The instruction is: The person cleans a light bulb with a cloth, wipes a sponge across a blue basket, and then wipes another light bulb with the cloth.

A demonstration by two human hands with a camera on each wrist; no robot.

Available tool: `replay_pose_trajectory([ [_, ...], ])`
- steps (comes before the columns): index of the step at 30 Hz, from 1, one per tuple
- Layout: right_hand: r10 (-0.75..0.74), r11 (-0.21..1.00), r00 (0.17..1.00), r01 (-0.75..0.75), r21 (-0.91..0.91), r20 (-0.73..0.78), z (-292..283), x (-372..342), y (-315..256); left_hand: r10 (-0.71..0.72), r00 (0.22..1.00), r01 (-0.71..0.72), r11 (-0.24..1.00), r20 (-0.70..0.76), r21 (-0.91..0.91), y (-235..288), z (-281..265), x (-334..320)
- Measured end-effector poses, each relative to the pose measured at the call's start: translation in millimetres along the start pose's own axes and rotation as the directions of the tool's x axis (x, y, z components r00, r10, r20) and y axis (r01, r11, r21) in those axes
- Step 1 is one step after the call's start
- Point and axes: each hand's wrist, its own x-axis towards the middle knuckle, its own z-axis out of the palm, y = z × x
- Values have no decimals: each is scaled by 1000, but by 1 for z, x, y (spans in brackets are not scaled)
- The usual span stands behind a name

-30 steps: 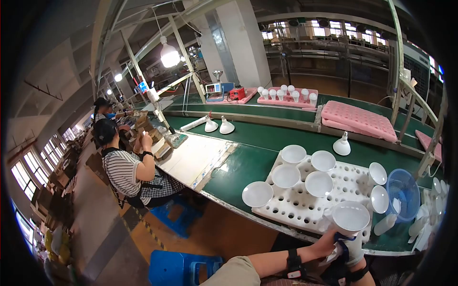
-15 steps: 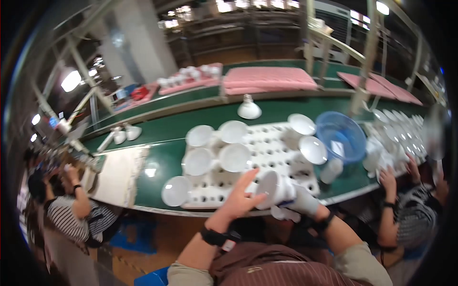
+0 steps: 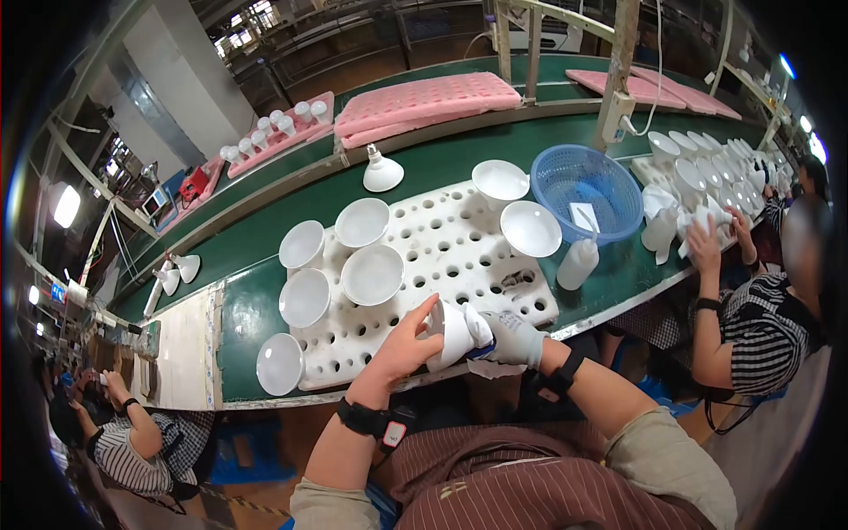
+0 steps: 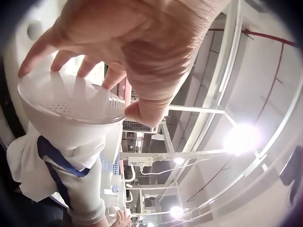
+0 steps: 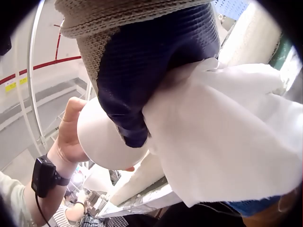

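A white reflector lamp bulb (image 3: 456, 337) is tilted on its side between both hands, over the near edge of the white foam tray. My bare left hand (image 3: 399, 355) spans its wide face, fingertips on one side of the rim and thumb on the other, in the left wrist view. My right hand (image 3: 517, 339) wears a grey-white glove with dark blue coating. It grips the bulb's narrow end through a white cloth (image 5: 222, 137), which hangs down in folds. The bulb's base is hidden by glove and cloth.
Several bulbs stand face up in the holed foam tray (image 3: 439, 237). Right of it are a blue basket (image 3: 587, 190) and a white bottle (image 3: 578, 264). One bulb (image 3: 382, 171) stands behind, near stacked pink foam trays (image 3: 428, 104). People work at both sides.
The head view has swung to the right. My left hand has come up to the bulb's rim, and the bulb has tipped from face up onto its side.
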Motion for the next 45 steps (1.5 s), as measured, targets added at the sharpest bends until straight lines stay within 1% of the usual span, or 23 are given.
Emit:
replay_pose_trajectory([
  [2, -24, 1000, 999, 24, -1, -33, 6, -3, 5, -254, 965, 263, 940, 70, -215, 11, 1, -3],
  [5, -36, 998, 998, 34, -45, -48, 13, -3, 10, -267, 964, 253, 923, -9, -289, 15, 7, -4],
  [9, -31, 998, 996, 26, -58, -79, 15, -9, 7, -260, 966, 245, 912, -1, -328, -2, 11, -6],
  [11, -62, 996, 991, 54, -69, -121, 19, -12, 8, 20, 998, -27, 992, -61, -122, -28, 13, -8],
  [12, -93, 995, 984, 87, -43, -154, 20, -14, 8, 18, 998, -25, 992, -61, -121, -26, 14, -12],
  [13, -122, 993, 975, 121, -18, -186, 22, -16, 8, 152, 985, -145, 986, -83, 87, -19, 18, -18],
  [14, -157, 987, 950, 159, -13, -269, 27, -19, 11, 285, 955, -252, 923, -76, 291, -11, 22, -24],
  [15, -154, 988, 951, 156, -13, -267, 29, -17, 15, 284, 956, -252, 924, -75, 288, -1, 26, -28],
  [17, -164, 982, 937, 185, 40, -308, 33, -17, 20, 507, 862, -419, 722, -8, 550, 15, 33, -32],
  [18, -161, 983, 937, 180, 36, -310, 25, -15, 17, 553, 833, -475, 690, 26, 547, 18, 33, -31],
  [19, -43, 983, 991, 64, 170, -124, 11, -13, 10, 555, 831, -478, 688, 28, 545, 20, 31, -28],
  [20, 54, 957, 995, -75, 281, 79, 1, -12, 4, 563, 822, -515, 676, 82, 527, 23, 27, -26],
  [21, 55, 957, 996, -74, 282, 73, -6, -13, 0, 571, 810, -552, 661, 136, 509, 25, 23, -24],
  [22, -5, 968, 1000, 8, 251, -14, -13, -12, -2, 575, 806, -556, 654, 141, 513, 26, 20, -20],
  [24, -72, 973, 992, 92, 212, -100, -16, -7, -1, 521, 852, -506, 787, 60, 354, 23, 14, -11],
  [27, -121, 986, 948, 148, 74, -293, -3, 3, 14, 462, 887, -438, 841, -1, 316, 10, 14, 4],
  [31, -90, 995, 952, 101, 23, -293, 7, 3, 26, 361, 932, -340, 899, -26, 277, -2, 19, 12],
  [33, -82, 994, 946, 102, 47, -313, 10, 3, 26, 206, 975, -197, 975, -81, 101, 0, 21, 10],
  [34, -77, 994, 947, 98, 51, -311, 10, 2, 26, 200, 977, -192, 976, -79, 99, -1, 21, 12],
  [36, -40, 994, 960, 65, 84, -278, 8, 2, 23, 84, 991, -90, 995, -107, -49, -7, 22, 19],
  [40, -28, 994, 969, 53, 96, -246, 1, 4, 20, 100, 989, -104, 994, -112, -34, -19, 19, 31],
  [42, -45, 993, 965, 71, 91, -258, 2, 5, 23, 55, 996, -69, 976, -72, -206, -13, 20, 27],
  [45, -23, 994, 968, 48, 96, -250, 0, 5, 20, 102, 995, -100, 962, -7, -252, -18, 17, 19],
])
